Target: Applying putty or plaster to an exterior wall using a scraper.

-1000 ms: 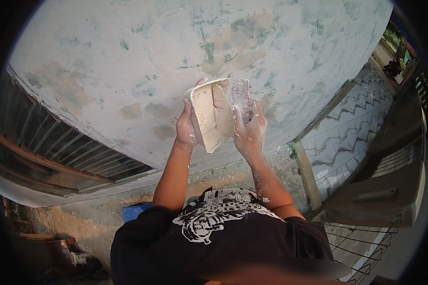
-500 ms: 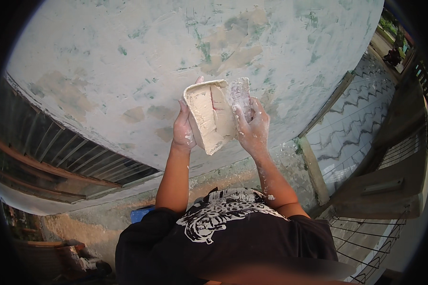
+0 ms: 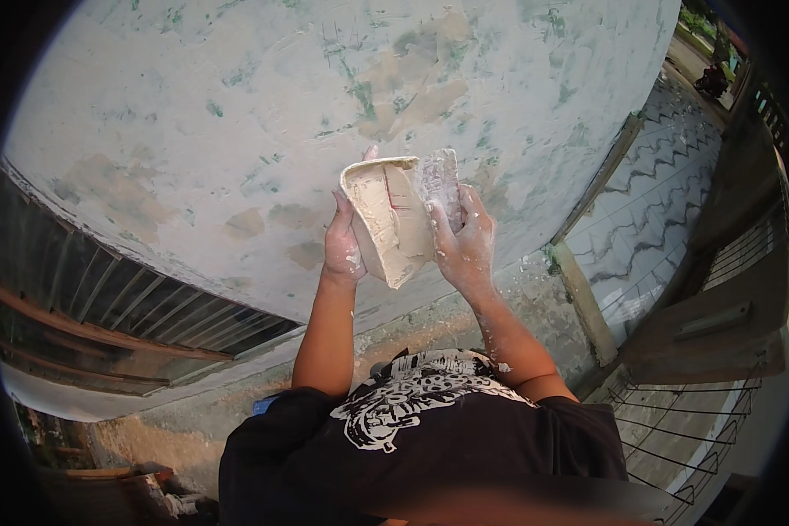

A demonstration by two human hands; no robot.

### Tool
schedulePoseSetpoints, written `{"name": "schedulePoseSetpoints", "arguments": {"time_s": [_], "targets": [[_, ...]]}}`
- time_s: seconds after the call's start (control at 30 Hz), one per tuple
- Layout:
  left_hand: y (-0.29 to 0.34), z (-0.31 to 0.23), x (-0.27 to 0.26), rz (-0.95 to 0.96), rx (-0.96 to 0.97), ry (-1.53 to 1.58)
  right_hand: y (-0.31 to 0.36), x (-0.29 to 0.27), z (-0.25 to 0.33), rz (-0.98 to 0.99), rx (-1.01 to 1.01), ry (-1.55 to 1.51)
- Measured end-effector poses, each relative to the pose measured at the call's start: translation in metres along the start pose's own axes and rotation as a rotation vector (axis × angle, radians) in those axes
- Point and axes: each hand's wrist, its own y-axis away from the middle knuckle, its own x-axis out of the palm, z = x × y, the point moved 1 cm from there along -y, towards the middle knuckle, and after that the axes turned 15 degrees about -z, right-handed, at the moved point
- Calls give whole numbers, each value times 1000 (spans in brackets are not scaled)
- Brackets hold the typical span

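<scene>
My left hand (image 3: 343, 245) is closed around the left side of an open, cut-down trough (image 3: 371, 252), its thumb along the near wall and a fingertip showing past the far end. Creamy filler paste (image 3: 398, 235) coats the inside, and thin red lines show through on its floor. Gripped in my right hand (image 3: 467, 237) is a flat, paste-smeared scraper (image 3: 438, 177), held against or just beside the trough's right rim; whether they touch I cannot tell. White paste spots both hands and my right forearm.
Ahead stands a pale wall (image 3: 272, 105) with green and tan patches. A slatted window (image 3: 149, 294) lies at left. To the right are wavy-patterned tiles (image 3: 653, 210), a concrete edge (image 3: 585, 302) and a wire rack (image 3: 688, 430). Blue material (image 3: 263, 405) shows beside my left sleeve.
The view has shifted slightly. The trough is tipped a little differently, and the paste on its floor looks smoother toward the right. Both hands keep their holds.
</scene>
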Motion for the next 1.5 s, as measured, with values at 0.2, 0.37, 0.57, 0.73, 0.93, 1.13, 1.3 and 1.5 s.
{"name": "schedulePoseSetpoints", "arguments": {"time_s": [0.2, 0.37, 0.57, 0.73, 0.93, 1.13, 1.3, 1.5], "targets": [[-6, 2, -11, 119, -74, 44, 0, -6, 5, 14, -15, -21], [-11, 12, 3, 69, -82, -44, 0, -5, 5, 45, 58, -79], [-18, 19, 12, 86, -32, -23, 3, 8, -11, 64, 65, -150], [-17, 20, -1, 22, -6, -50, -7, 3, -38, 192, 531, -661], [-3, -9, -30, -291, 126, -63, -51, -36, -128, -293, 485, -850], [13, -32, -56, -299, 192, 48, -53, -27, -188, -605, 263, 442], [13, -32, -53, -371, 225, -9, -54, 52, -170, -522, 117, 323], [-1, -43, -44, -333, 214, -23, 4, 53, -159, -226, -251, 144]]}}
